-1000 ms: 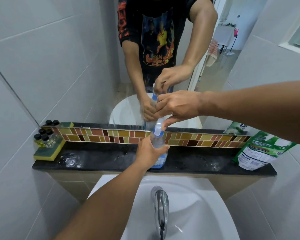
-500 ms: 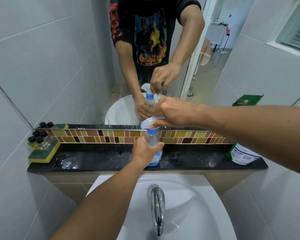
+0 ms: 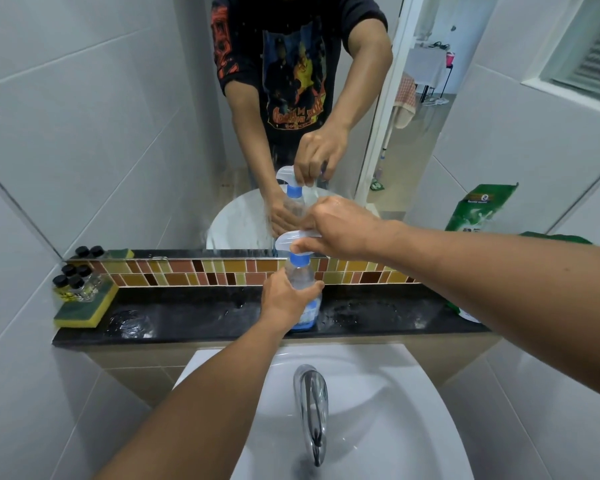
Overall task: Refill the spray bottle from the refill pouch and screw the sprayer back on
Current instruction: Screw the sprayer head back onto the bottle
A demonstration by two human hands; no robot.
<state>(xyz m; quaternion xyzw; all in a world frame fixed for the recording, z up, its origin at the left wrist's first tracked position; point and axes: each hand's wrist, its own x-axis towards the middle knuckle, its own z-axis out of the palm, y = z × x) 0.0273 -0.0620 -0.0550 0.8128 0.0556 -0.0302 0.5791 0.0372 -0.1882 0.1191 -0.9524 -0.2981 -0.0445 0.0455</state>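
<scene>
A clear spray bottle [image 3: 305, 306] with a blue label stands upright on the black ledge [image 3: 194, 317] above the sink. My left hand [image 3: 284, 299] is wrapped around its body. The white sprayer head [image 3: 290, 241] with its blue collar [image 3: 299, 260] sits on the bottle's neck, and my right hand [image 3: 340, 232] grips the head from the right. The green refill pouch [image 3: 465, 311] lies at the ledge's right end, mostly hidden behind my right forearm; the mirror shows its reflection.
A yellow and green sponge [image 3: 84, 311] with several small black-capped bottles [image 3: 72, 282] on it sits at the ledge's left end. Water patches wet the ledge. Below are the white basin [image 3: 395, 410] and chrome tap [image 3: 312, 410]. The mirror [image 3: 153, 133] rises behind a tile strip.
The sprayer head has turned on the neck under my right hand, its nozzle now pointing left. My view has shifted, and my right forearm covers more of the pouch.
</scene>
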